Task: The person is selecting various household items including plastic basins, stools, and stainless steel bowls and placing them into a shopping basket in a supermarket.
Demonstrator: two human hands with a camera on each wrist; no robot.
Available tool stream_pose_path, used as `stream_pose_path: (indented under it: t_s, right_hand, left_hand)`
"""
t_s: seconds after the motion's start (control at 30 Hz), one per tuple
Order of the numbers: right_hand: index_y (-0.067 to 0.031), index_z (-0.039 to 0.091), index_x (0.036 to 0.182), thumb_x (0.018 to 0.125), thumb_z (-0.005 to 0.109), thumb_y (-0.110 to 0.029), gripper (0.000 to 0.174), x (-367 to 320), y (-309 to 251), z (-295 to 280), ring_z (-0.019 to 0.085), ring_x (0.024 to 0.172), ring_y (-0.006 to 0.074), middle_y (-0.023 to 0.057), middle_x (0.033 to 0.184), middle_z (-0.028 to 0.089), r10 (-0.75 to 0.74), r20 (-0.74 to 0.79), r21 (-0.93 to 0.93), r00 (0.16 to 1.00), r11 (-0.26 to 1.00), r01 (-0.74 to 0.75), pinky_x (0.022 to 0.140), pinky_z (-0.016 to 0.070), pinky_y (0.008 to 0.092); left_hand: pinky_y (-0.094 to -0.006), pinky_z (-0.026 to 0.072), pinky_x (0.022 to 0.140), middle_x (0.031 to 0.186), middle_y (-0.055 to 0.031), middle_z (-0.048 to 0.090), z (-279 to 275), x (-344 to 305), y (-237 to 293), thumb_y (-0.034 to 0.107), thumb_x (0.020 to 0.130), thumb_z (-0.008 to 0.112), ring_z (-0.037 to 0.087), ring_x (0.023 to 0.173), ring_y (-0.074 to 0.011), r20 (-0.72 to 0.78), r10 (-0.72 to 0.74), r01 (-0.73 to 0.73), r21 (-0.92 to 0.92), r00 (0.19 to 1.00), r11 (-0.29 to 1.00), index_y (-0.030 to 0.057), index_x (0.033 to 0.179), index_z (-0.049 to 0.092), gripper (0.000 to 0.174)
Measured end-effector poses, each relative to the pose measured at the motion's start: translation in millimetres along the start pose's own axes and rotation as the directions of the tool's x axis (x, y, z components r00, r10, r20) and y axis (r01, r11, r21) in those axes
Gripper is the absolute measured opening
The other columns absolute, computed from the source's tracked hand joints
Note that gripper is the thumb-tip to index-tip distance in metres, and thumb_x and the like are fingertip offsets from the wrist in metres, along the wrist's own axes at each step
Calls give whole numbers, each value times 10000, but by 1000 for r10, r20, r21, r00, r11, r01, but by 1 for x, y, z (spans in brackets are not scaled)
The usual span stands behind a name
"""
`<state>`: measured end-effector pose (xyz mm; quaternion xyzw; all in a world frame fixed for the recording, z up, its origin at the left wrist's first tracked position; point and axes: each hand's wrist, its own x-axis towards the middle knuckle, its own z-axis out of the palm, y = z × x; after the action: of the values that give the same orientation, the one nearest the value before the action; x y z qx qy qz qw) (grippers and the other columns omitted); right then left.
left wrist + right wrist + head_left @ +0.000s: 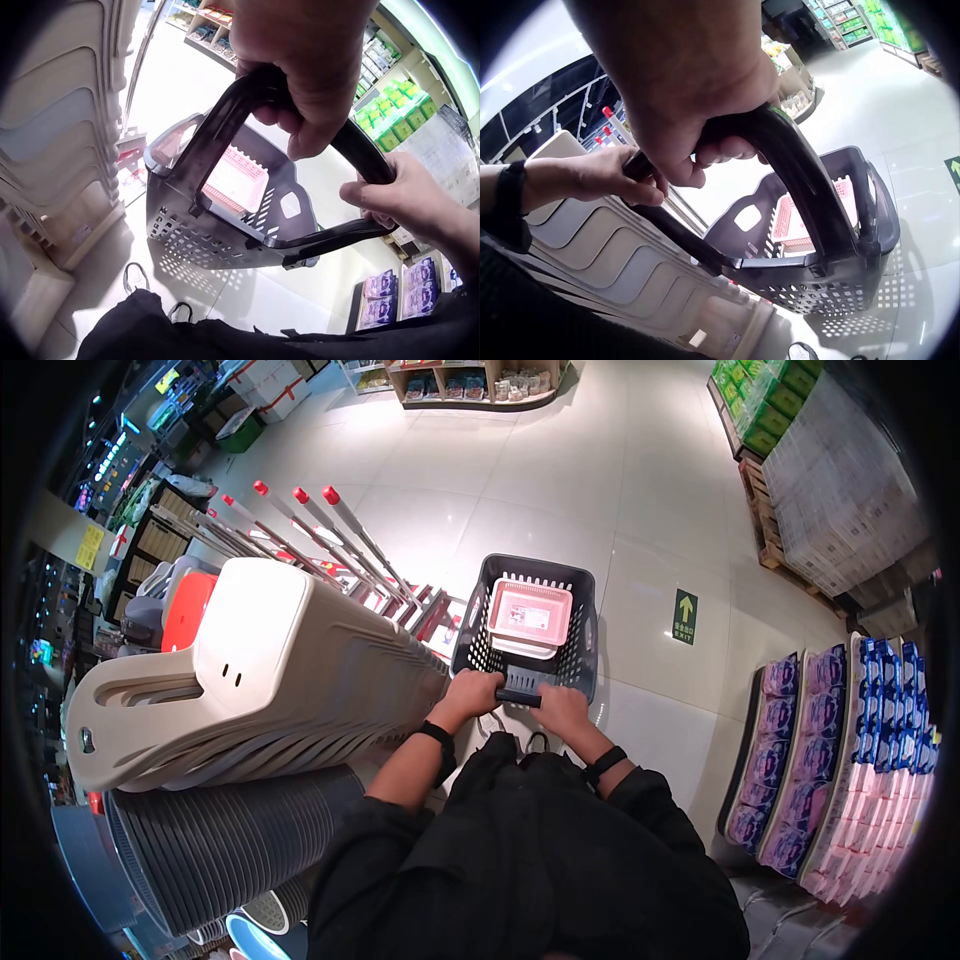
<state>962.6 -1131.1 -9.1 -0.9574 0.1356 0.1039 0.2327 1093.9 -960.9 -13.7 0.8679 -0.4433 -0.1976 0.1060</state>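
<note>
Both hands grip the black handle (358, 154) of a dark grey shopping basket (588, 645). My left hand (472, 695) curls round the handle's left end, and my right hand (562, 710) holds its right end. In the left wrist view the left hand (304, 71) wraps the bar from above, with the right hand (409, 191) farther along it. The right wrist view has the right hand (697, 105) closed over the bar near its bend. Inside the basket lies a pink perforated plastic basket (530, 615) with a paper label, on top of a whitish one (525, 649).
Stacked beige plastic chairs (330, 670) stand close on the left, above grey ribbed tubs (230, 840). Red-capped poles (345, 520) lean behind them. At right are shelves of purple packs (770, 760) and a wrapped pallet load (840, 490). A green exit sign (685, 617) marks the tiled floor.
</note>
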Motion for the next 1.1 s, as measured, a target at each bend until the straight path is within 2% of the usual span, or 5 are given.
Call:
stream_pose_path:
  t_s: [0.47, 0.83, 0.97, 1.03, 1.1]
  right_hand:
    - [-107, 657, 926, 710, 697, -336, 317, 78, 27, -47, 668, 830, 355, 160, 849, 690, 162, 47, -78, 986, 984, -158, 727, 533, 460]
    - [-100, 645, 857, 688, 705, -296, 266, 112, 57, -75, 660, 793, 350, 143, 791, 677, 84, 41, -94, 996, 992, -80, 689, 522, 463]
    - [-103, 648, 916, 693, 741, -368, 359, 130, 64, -79, 664, 833, 355, 150, 839, 688, 47, 104, -92, 993, 995, -37, 720, 522, 461]
    - [-94, 651, 969, 695, 754, -439, 453, 136, 61, -98, 662, 883, 343, 157, 897, 685, -21, 217, 66, 976, 998, 6, 763, 521, 428]
    - [3, 557, 1247, 754, 739, -463, 703, 155, 68, -106, 621, 1076, 296, 197, 1141, 638, -216, 372, 332, 903, 939, 88, 928, 473, 377]
  left_hand:
    - [-457, 498, 682, 736, -113, 673, -14, 92, -14, 201, 717, 634, 670, 731, -314, -90, 69, -73, -50, 994, 996, 132, 866, 651, 165]
    - [-439, 487, 682, 703, -132, 666, -8, 130, -1, 175, 723, 621, 674, 710, -313, -144, -15, 1, -96, 989, 995, 108, 836, 642, 134]
    - [-443, 487, 744, 803, -124, 672, -27, 132, -2, 316, 698, 732, 666, 808, -314, -32, -65, 59, -157, 997, 986, 107, 932, 628, 330]
    - [-437, 482, 794, 939, -127, 648, -27, 129, -7, 381, 697, 743, 633, 920, -308, -117, -62, 31, -246, 991, 969, 102, 992, 631, 421]
    - [-425, 482, 865, 1040, -141, 625, -52, 108, -3, 442, 751, 710, 594, 1022, -316, -172, -157, 81, -381, 973, 921, 100, 1120, 628, 509]
